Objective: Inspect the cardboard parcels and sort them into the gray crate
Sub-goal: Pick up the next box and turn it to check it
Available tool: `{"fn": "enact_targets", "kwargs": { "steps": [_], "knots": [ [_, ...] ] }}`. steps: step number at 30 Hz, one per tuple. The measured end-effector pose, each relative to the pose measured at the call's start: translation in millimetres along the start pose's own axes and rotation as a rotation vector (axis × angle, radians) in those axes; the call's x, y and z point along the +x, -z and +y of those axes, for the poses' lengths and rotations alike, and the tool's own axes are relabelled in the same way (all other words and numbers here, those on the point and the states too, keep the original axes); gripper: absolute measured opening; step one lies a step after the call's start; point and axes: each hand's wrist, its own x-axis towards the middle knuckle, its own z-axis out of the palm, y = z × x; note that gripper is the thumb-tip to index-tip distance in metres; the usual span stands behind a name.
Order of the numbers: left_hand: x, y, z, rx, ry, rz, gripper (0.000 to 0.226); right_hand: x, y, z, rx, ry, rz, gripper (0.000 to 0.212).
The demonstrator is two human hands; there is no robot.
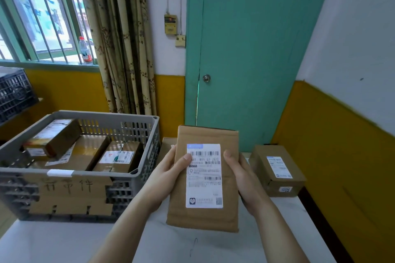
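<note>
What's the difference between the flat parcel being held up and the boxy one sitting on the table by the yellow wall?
The flat parcel is thin like an envelope; the box parcel is a thick carton. The flat parcel is held off the table by the left hand and right hand; the box parcel rests on the table untouched. The flat parcel's label looks larger. Both are brown cardboard with white shipping labels.

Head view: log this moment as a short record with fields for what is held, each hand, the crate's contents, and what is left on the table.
held item: flat cardboard mailer, label facing the camera, lifted above the table
left hand: grips the mailer's left edge, thumb on the label
right hand: grips the right edge, thumb on the front
gray crate: several cardboard parcels inside, one long box tilted on top
left on table: small labelled box on the right
</note>
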Motion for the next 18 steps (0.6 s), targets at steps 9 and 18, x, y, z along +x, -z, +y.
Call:
{"fn": "enact_targets", "kwargs": {
  "steps": [9, 18],
  "knots": [
    [7.9, 6.1, 15.5, 0.073, -0.029, 0.004, 0.060, -5.8, -9.6, 3.2, -0.002, 0.140, 0.035, 0.041],
    [6.4, 2.5, 10.1, 0.141, -0.162, -0.051, 0.090, 3.8, 5.9, -10.2, -0.003, 0.146, 0.100, 0.086]
  ]
}}
